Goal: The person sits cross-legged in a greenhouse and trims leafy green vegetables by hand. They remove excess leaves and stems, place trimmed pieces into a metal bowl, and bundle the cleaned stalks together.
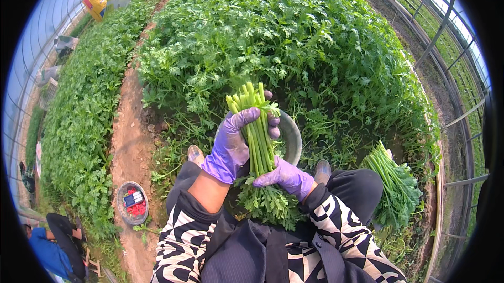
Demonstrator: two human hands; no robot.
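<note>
A bundle of leafy green stems (258,145) stands between my two purple-gloved hands, its cut ends up and its leaves hanging down over my lap. My left hand (232,145) is closed round the upper stems, with the thumb in front and fingertips showing on the far side. Lower down, my right hand (287,176) grips the bundle just above the leaves. Behind the bundle is a round grey tub (293,137), mostly hidden by the hands and stems. A larger pile of cut greens (393,188) lies to the right of my right knee.
Dense leafy plants (275,27) grow ahead. A dirt path (130,133) runs at left, with a bowl (144,204) of red ties and a dark box on it. A person in blue (51,247) sits at the lower left; others are farther off. Metal greenhouse poles (437,35) line the right.
</note>
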